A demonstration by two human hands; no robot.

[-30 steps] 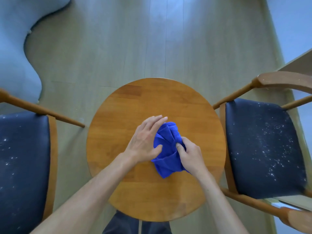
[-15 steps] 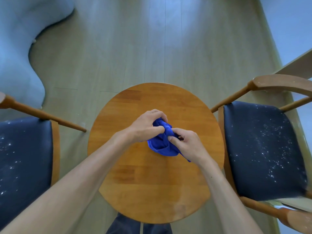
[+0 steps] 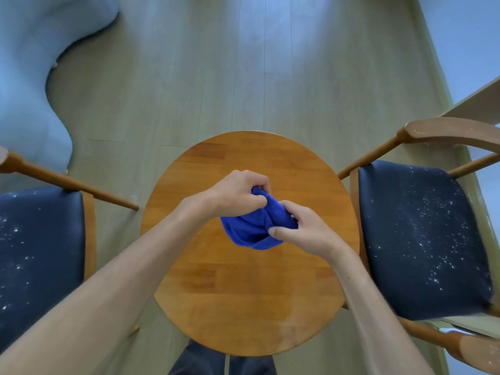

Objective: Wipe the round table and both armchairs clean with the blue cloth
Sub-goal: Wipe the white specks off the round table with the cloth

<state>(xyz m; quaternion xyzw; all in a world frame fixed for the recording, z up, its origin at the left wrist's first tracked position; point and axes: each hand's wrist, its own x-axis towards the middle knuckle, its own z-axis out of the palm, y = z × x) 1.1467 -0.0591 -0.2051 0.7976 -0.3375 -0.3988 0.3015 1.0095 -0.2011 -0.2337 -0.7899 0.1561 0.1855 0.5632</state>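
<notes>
Blue cloth [image 3: 250, 230], bunched into a thick wad, is held over the middle of the round wooden desk [image 3: 243, 293], and I cannot tell whether its underside touches the wood. The left hand [image 3: 238, 193] grips the far end of the wad, fingers curled over the top and thumb tucked against the fabric. The right hand [image 3: 303, 228] pinches the end nearer the right armchair, thumb pressed on the nearer fold and fingers wrapped around behind it. Both bare forearms reach in over the near edge of the desk, and a bit of dark trouser leg shows just below that edge. To the left of the desk stands an armchair with a dark blue seat [image 3: 40, 253] dotted with white specks, one wooden arm rail angling toward the desk's rim. To the right of the desk sits the matching armchair [image 3: 422, 239], its seat sprinkled more heavily with white specks and framed by curved wooden arms. Beyond the desk stretches pale wood-plank floor [image 3: 243, 77], with a light blue wavy-edged shape at the far left.
</notes>
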